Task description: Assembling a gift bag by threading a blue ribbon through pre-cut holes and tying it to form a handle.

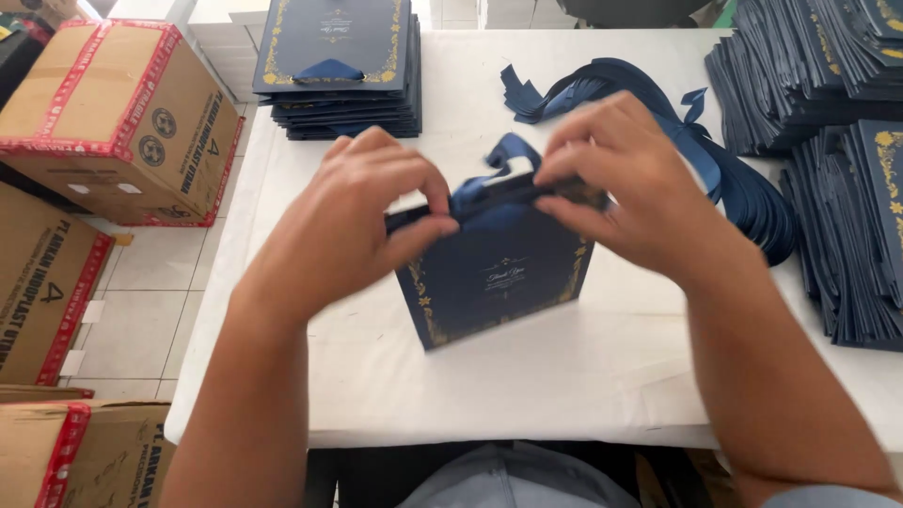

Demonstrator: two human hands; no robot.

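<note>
I saw left hand (pixel 353 221) and right hand (pixel 621 183) pinching navy paper bag (pixel 494 273) top, ribbon handle (pixel 503 155) looped; white worktop (pixel 527 376).

Two hands are counted, a left hand (pixel 362 202) and a right hand (pixel 621 183), with one navy gift bag (pixel 494 268) between them. Three stacks of flat navy bags are seen: one at eleven o'clock (pixel 339 66), two at two and three o'clock (pixel 809 66) (pixel 861 226). Four cardboard boxes (pixel 118 118) are counted at nine o'clock, and one heap of blue ribbons (pixel 715 160) at one o'clock.

Left hand (pixel 362 212) and right hand (pixel 621 179) pinch navy gift bag (pixel 494 273) top over white table (pixel 527 376)
</note>
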